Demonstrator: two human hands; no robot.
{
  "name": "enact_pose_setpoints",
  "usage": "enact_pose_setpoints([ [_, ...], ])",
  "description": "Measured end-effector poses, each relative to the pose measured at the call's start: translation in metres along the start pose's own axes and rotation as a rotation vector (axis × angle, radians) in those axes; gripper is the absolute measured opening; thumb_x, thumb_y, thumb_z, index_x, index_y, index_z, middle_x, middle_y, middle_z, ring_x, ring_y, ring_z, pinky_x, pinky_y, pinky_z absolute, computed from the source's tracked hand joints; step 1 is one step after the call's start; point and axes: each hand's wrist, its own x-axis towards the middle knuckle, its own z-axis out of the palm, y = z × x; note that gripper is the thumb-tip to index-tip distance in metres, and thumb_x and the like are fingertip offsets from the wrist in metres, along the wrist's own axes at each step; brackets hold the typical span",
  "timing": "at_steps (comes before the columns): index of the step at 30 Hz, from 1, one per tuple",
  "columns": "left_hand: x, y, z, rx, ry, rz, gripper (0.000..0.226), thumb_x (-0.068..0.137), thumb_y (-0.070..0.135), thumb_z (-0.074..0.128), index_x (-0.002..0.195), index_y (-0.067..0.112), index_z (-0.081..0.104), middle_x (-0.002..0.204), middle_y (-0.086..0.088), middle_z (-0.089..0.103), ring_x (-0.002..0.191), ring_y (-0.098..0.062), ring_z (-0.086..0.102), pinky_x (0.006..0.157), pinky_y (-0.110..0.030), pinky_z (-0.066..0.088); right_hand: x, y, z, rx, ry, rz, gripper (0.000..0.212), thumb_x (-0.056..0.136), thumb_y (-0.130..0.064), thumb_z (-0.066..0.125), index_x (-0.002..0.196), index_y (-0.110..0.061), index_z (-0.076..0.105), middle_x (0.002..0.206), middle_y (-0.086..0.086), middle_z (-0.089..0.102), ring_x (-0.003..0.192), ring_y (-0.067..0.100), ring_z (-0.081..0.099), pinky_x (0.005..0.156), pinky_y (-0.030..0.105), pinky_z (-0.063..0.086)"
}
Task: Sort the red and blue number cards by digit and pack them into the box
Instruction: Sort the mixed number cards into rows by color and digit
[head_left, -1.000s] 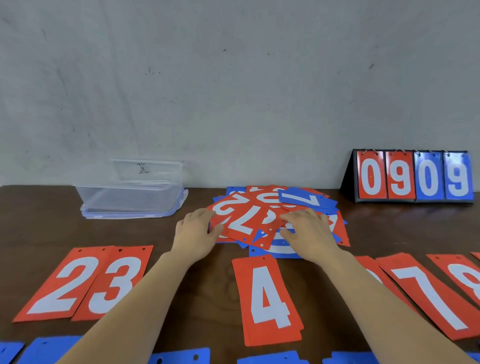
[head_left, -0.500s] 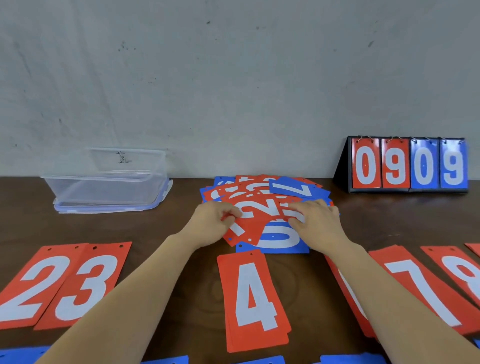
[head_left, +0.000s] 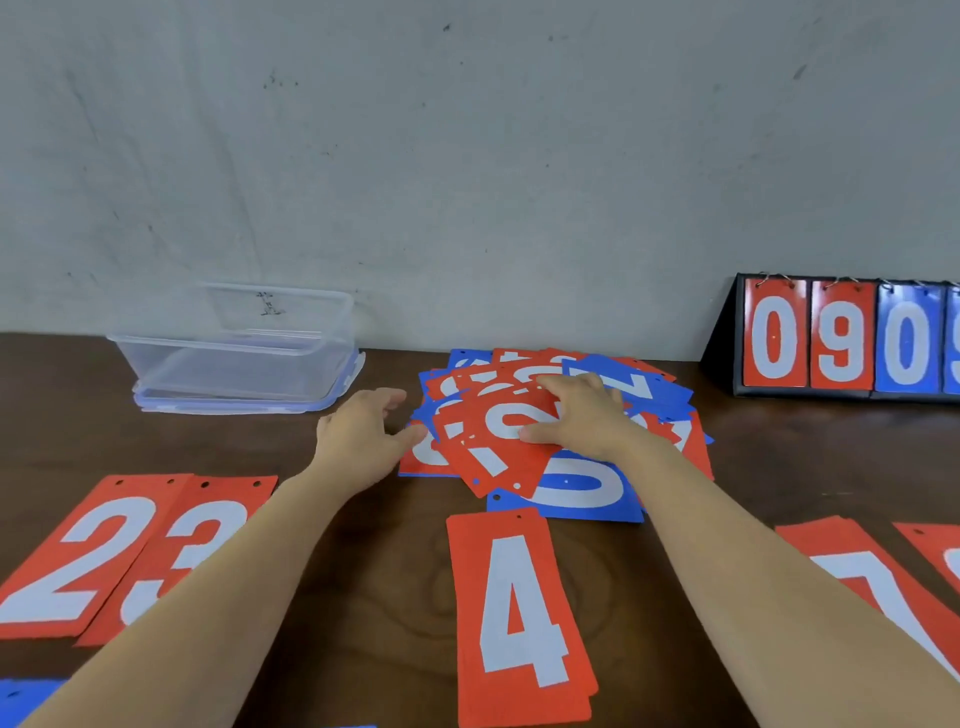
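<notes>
Hands: left hand loose, holding nothing, beside mixed card pile; right hand flat on it. Dark wooden table, grey wall: clear box rear left; red 2 card, red 3 card, red 4 card, red 7 card in front; flip scoreboard rear right

A plain indoor work spot: a dark brown wood-grain table set flush against a scuffed grey plaster wall; along the table's far edge stand a clear rectangular plastic box and a black folding flip-number scoreboard.
</notes>
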Motion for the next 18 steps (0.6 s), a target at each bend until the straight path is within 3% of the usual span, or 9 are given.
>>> enact_pose_setpoints([
  [4,-0.012,-0.012,-0.011,0.002,0.010,-0.005,0.061,0.084,0.043,0.073,0.138,0.024,0.052,0.137,0.005,0.057,0.122,-0.014,0.055,0.111,-0.047,0.037,0.011,0.001,-0.002,-0.132,-0.034,-0.006,0.090,0.079,-0.066,0.062,0.151,-0.028,0.025,0.155,0.005,0.028,0.143,0.028,0.020,0.114,0.052,0.016],
  [7,-0.016,-0.011,-0.012,0.020,0.003,0.004,0.062,0.083,0.044,0.073,0.138,0.024,0.052,0.137,0.005,0.057,0.122,-0.014,0.055,0.112,-0.047,0.036,0.011,0.003,-0.004,-0.180,-0.013,0.020,0.085,0.078,-0.066,0.063,0.148,-0.028,0.032,0.150,0.006,0.033,0.139,0.029,0.024,0.112,0.050,0.020],
  [10,-0.018,-0.002,-0.009,0.030,-0.008,0.037,0.060,0.083,0.045,0.072,0.136,0.025,0.053,0.136,0.005,0.057,0.120,-0.013,0.056,0.112,-0.045,0.036,0.008,0.012,-0.005,-0.185,0.194,0.028,0.044,0.088,-0.046,0.062,0.128,-0.029,0.057,0.131,0.002,0.053,0.127,0.025,0.037,0.102,0.041,0.027],
  [11,-0.017,0.001,-0.006,0.026,-0.018,0.050,0.059,0.083,0.046,0.072,0.135,0.025,0.054,0.136,0.005,0.057,0.119,-0.013,0.056,0.110,-0.046,0.038,0.007,0.017,-0.009,-0.130,0.306,0.051,0.026,0.091,-0.037,0.061,0.115,-0.028,0.065,0.119,0.000,0.061,0.120,0.024,0.043,0.097,0.039,0.029],
  [13,-0.015,0.011,-0.001,0.027,-0.050,0.077,0.061,0.082,0.050,0.072,0.135,0.025,0.055,0.137,0.004,0.056,0.121,-0.014,0.055,0.109,-0.047,0.040,0.005,0.033,-0.018,0.132,0.465,0.173,0.012,0.091,-0.027,0.059,0.096,-0.025,0.070,0.100,-0.002,0.067,0.106,0.024,0.054,0.093,0.038,0.034],
  [16,-0.011,0.030,0.011,0.065,-0.103,0.122,0.069,0.079,0.059,0.069,0.136,0.025,0.053,0.142,0.003,0.051,0.128,-0.017,0.050,0.112,-0.046,0.035,-0.001,0.059,-0.036,0.552,0.555,0.300,0.004,0.088,-0.028,0.063,0.086,-0.027,0.066,0.096,0.000,0.070,0.097,0.024,0.063,0.094,0.049,0.046],
  [18,-0.009,0.045,0.021,0.156,-0.153,0.135,0.079,0.074,0.069,0.067,0.139,0.027,0.050,0.145,0.004,0.048,0.132,-0.018,0.045,0.114,-0.044,0.029,-0.009,0.073,-0.042,0.650,0.572,0.336,0.005,0.089,-0.029,0.064,0.088,-0.024,0.066,0.098,0.004,0.071,0.095,0.027,0.066,0.090,0.052,0.051],
])
